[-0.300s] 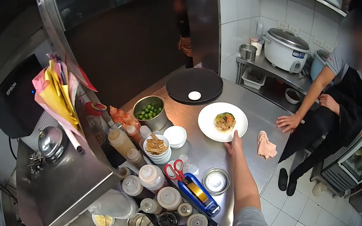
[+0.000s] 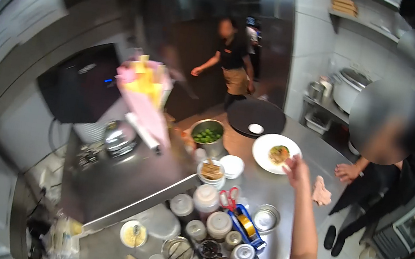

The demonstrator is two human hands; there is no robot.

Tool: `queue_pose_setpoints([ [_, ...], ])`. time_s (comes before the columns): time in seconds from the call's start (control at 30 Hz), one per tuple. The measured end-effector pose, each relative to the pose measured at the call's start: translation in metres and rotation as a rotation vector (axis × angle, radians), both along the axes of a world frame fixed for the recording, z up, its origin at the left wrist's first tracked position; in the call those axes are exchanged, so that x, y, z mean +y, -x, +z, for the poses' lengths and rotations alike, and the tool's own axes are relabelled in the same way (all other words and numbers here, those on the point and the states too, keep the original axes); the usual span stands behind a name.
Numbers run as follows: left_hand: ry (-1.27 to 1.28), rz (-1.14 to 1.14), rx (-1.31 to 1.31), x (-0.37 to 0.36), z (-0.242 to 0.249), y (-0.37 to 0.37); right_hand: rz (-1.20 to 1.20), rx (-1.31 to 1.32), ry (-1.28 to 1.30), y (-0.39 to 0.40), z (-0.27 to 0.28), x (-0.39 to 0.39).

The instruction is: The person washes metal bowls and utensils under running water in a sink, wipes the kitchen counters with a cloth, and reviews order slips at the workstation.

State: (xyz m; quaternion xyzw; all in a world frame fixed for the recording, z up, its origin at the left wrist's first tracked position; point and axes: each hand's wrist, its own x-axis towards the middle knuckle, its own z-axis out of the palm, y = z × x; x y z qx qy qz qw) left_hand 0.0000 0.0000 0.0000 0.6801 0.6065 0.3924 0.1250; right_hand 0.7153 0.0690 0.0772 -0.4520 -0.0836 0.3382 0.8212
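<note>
My right hand (image 2: 296, 170) is at the lower right rim of a wide white plate (image 2: 262, 159), its fingers apart and holding nothing; blur hides whether it still touches the rim. The plate lies on the steel counter (image 2: 282, 205) with a small mound of food (image 2: 279, 154), topped with something green, at its centre. Behind the plate is a round black tray (image 2: 253, 112) carrying a small white disc (image 2: 256, 128). A crumpled pink cloth (image 2: 321, 192) rests to the right of my hand. My left hand is out of view.
A pot of green citrus (image 2: 207, 136), stacked white bowls (image 2: 211, 175), red scissors (image 2: 229, 197), a blue tape dispenser (image 2: 246, 226) and several lidded bottles (image 2: 206, 198) crowd the near side. A co-worker's hand (image 2: 347, 172) is at the counter's right edge. Another person (image 2: 234, 58) stands beyond.
My right hand has come off its grip on the plate, and its fingers have opened. The view has swung left, and a person now shows beyond the counter.
</note>
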Motion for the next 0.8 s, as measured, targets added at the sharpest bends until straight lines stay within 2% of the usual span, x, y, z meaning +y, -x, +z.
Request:
queue_pose_setpoints([
  [0.07, -0.112, -0.004, -0.064, 0.020, -0.034, 0.006, 0.255, -0.163, -0.378, 0.043, 0.089, -0.020],
  [0.1, -0.167, 0.001, -0.093, 0.026, -0.046, 0.013, 0.360, -0.198, -0.485, 0.079, 0.139, -0.030],
  [0.13, -0.224, -0.004, -0.118, 0.024, -0.048, 0.025, 0.456, -0.229, -0.592, 0.113, 0.180, -0.041],
  [0.23, -0.161, -0.015, -0.141, 0.012, -0.020, 0.017, 0.966, -0.527, -0.963, 0.175, 0.243, -0.060],
  [0.27, -0.146, -0.023, -0.161, 0.012, -0.020, 0.017, 1.109, -0.679, -1.021, 0.208, 0.271, -0.062],
  [0.33, -0.132, -0.051, -0.189, 0.009, -0.018, 0.021, 1.231, -1.010, -0.860, 0.269, 0.312, -0.058],
  [0.4, -0.091, -0.044, -0.217, 0.006, -0.024, 0.027, 1.042, -1.224, -0.427, 0.326, 0.336, -0.037],
  [0.43, -0.098, -0.078, -0.216, 0.004, -0.023, 0.031, 0.887, -1.380, -0.364, 0.349, 0.340, -0.012],
  [0.5, -0.056, -0.134, -0.325, 0.000, -0.030, 0.038, 0.434, -1.678, -0.106, 0.381, 0.332, 0.040],
  [0.53, -0.042, -0.159, -0.357, -0.005, -0.033, 0.042, 0.111, -1.861, -0.142, 0.391, 0.321, 0.063],
  [0.57, -0.028, -0.191, -0.388, -0.008, -0.036, 0.046, 0.031, -1.956, -0.100, 0.394, 0.312, 0.081],
  [0.67, -0.002, -0.266, -0.421, -0.020, -0.036, 0.069, 0.016, -1.992, 0.094, 0.394, 0.293, 0.105],
  [0.77, 0.026, -0.333, -0.484, -0.034, -0.041, 0.084, -0.248, -1.924, -0.093, 0.399, 0.298, 0.105],
  [0.8, 0.038, -0.360, -0.510, -0.036, -0.043, 0.089, -0.409, -2.034, -0.146, 0.399, 0.302, 0.102],
])
